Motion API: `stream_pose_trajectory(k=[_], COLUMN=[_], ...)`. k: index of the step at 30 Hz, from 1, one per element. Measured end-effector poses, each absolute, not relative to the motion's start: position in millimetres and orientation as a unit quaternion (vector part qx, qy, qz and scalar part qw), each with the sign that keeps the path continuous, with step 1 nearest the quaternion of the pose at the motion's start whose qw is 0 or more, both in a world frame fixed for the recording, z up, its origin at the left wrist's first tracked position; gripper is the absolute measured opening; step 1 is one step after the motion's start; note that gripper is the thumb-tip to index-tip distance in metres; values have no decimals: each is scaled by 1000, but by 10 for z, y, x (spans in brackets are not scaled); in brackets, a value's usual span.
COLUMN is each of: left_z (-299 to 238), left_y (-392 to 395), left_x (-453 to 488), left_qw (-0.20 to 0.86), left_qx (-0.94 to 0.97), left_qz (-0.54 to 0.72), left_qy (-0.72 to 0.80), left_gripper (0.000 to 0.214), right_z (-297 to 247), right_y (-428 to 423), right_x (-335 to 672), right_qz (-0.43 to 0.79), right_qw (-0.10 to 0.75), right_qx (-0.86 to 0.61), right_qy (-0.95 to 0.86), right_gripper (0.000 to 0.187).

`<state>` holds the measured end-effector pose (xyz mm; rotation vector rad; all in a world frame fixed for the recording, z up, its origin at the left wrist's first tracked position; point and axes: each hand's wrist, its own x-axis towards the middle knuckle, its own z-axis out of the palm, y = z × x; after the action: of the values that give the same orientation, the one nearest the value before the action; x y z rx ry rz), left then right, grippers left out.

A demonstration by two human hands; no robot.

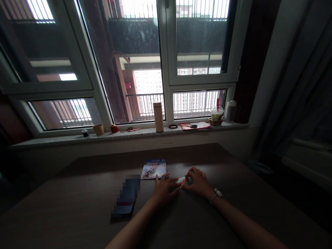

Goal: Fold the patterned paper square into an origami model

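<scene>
Both of my hands rest on a dark wooden table (77, 214) and meet over a small pale object (181, 180), perhaps a slip of paper. My left hand (164, 190) lies with its fingers curled and its fingertips pinching the object's left end. My right hand (198, 181), with a bracelet at the wrist, is curled over the right end. A small blue illustrated booklet (154, 168) lies just beyond my left hand. A dark blurred flat item (126, 199) lies to the left of my left forearm.
A stone windowsill (52, 140) runs behind the table, bearing a tall beige flask (158, 117), a paper cup (98, 129), a small red pot (113, 128), a lidded drink cup with straw (217, 113), a grey jug (230, 110) and red papers (195, 126). Dark curtains (298, 79) hang at right.
</scene>
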<state>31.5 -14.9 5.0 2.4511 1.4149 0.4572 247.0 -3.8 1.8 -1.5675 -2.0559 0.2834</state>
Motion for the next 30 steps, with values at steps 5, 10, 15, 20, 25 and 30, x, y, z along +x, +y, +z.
stream_pose_trajectory(k=[5,10,15,20,25,30], left_z=[50,49,4,-47,-102,-105], left_y=[-148,-145,-116,-86,-62,-59], left_x=[319,312,303,306,306,315], left_qw=[132,126,98,71,60,57], left_qx=[849,849,842,827,818,820], left_qz=[158,159,162,173,174,156], left_qy=[486,488,505,530,545,547], left_gripper=[29,28,27,26,29,33], right_z=[-10,-43,-64,-89,-82,-76], right_y=[-40,1,42,38,20,19], right_x=[2505,2555,2584,2583,2570,2575], right_qz=[99,100,109,119,159,163], right_qw=[262,272,291,312,319,303], right_qx=[-570,-551,-544,-505,-455,-471], right_qy=[-772,-783,-780,-796,-816,-812], right_gripper=[45,29,16,11,9,26])
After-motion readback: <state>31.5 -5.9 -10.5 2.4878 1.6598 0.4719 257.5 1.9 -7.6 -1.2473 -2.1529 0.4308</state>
